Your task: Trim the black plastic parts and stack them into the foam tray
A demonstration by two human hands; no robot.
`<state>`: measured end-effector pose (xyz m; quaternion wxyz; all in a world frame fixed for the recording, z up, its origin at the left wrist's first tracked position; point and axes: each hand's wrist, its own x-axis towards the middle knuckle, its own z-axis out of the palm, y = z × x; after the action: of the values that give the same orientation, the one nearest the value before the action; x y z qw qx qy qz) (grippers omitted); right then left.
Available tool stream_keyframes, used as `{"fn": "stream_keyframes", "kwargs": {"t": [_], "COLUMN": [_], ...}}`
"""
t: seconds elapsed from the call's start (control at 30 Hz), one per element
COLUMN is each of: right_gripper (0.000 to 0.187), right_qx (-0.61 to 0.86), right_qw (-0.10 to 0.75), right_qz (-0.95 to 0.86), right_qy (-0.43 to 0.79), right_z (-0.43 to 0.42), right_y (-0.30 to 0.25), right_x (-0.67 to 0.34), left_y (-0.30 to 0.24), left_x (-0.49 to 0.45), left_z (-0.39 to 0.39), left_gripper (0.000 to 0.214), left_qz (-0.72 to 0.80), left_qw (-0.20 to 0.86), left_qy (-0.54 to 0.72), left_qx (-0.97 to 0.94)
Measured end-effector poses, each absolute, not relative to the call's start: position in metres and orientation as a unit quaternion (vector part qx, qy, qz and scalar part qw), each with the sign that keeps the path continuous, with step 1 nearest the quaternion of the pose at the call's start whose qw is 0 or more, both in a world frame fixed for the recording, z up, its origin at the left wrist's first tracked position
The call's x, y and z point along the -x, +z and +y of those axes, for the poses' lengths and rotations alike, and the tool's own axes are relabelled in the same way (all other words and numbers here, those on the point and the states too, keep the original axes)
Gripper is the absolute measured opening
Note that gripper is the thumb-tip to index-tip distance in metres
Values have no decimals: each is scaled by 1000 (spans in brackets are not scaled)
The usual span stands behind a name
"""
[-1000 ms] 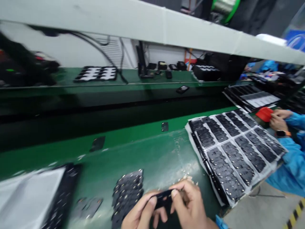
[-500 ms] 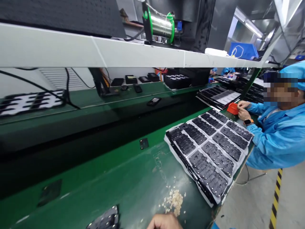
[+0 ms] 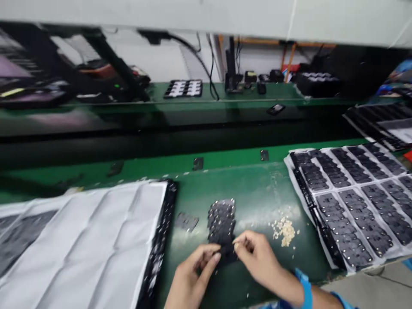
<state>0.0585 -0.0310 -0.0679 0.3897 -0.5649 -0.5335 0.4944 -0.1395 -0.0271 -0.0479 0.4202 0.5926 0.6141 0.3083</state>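
Observation:
Both of my hands meet over a fanned row of thin black flat parts point(image 3: 222, 216) with small shiny spots, lying on the green bench point(image 3: 254, 189). My left hand point(image 3: 197, 271) is closed in a pinch at the left edge of a dark flat part point(image 3: 228, 254) at the row's near end. Across from it, my right hand point(image 3: 257, 256) pinches thumb and forefinger together at that part's right side. Blur hides what the right fingertips hold. A loose black part point(image 3: 187, 222) lies left of the row. To the right is a heap of small pale flakes point(image 3: 286, 230).
A white tray point(image 3: 106, 240) with black parts at its far left stands on the left. Another tray point(image 3: 349, 189), filled with rows of black parts, is at the right. Single black pieces point(image 3: 198, 163) lie along the bright green strip. A pale shelf beam point(image 3: 193, 17) crosses overhead.
The view has swung left and down, bringing the left tray and both hands into sight. Earlier only part of one hand showed at the bottom edge; the coworker has left the view.

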Motion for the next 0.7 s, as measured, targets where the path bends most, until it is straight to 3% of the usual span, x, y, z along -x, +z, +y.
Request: {"fn": "stream_keyframes", "kwargs": {"t": [0.13, 0.3, 0.47, 0.7], "right_gripper": [25, 28, 34, 43], "right_qx": [569, 568, 553, 551], "right_qw": [368, 378, 353, 315], "right_qz": [-559, -637, -687, -723], "right_qy": [478, 360, 311, 272], "right_z": [-30, -38, -45, -48], "right_y": [-73, -78, -75, -85], "right_x": [-63, -67, -65, -53], "left_y": [-43, -51, -61, -71], "left_x": [148, 147, 156, 156], "left_z": [-15, -8, -13, -14], "left_gripper": [21, 17, 36, 52], "left_qz": [609, 575, 576, 569], "left_qw": [369, 309, 235, 242], "left_qy": [284, 293, 260, 237], "left_qx": [-642, -698, -738, -749]}}
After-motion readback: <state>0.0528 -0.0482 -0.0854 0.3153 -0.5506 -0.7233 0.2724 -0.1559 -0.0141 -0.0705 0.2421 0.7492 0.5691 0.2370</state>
